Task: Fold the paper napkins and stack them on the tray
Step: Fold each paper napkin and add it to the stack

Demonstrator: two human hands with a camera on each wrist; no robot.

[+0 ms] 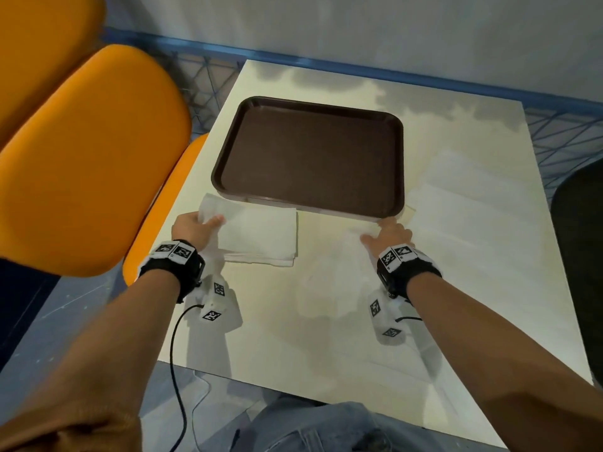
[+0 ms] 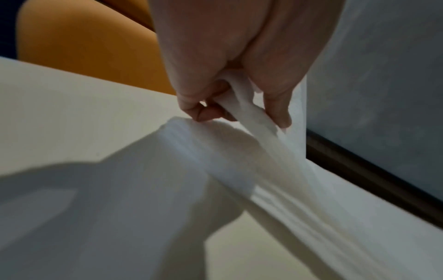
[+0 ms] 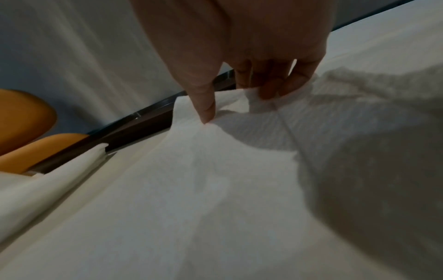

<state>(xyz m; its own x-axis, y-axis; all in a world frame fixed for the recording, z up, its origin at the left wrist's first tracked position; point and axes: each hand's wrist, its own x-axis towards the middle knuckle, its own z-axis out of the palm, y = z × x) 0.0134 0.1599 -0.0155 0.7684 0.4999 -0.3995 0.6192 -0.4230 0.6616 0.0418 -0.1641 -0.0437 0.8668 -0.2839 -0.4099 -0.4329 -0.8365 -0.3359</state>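
A brown tray lies empty at the table's middle. Just in front of its left corner sits a white folded napkin; my left hand pinches its left edge, thumb on top. In the left wrist view the fingers hold several paper layers lifted off the table. My right hand is at the tray's near right corner, pinching the far edge of an unfolded napkin spread on the table. In the right wrist view the thumb lies on the sheet and the fingers curl behind its edge.
A loose pile of white napkins lies on the table right of the tray. Orange chairs stand close to the table's left side. A dark chair is at the right edge. A cable hangs from my left wrist.
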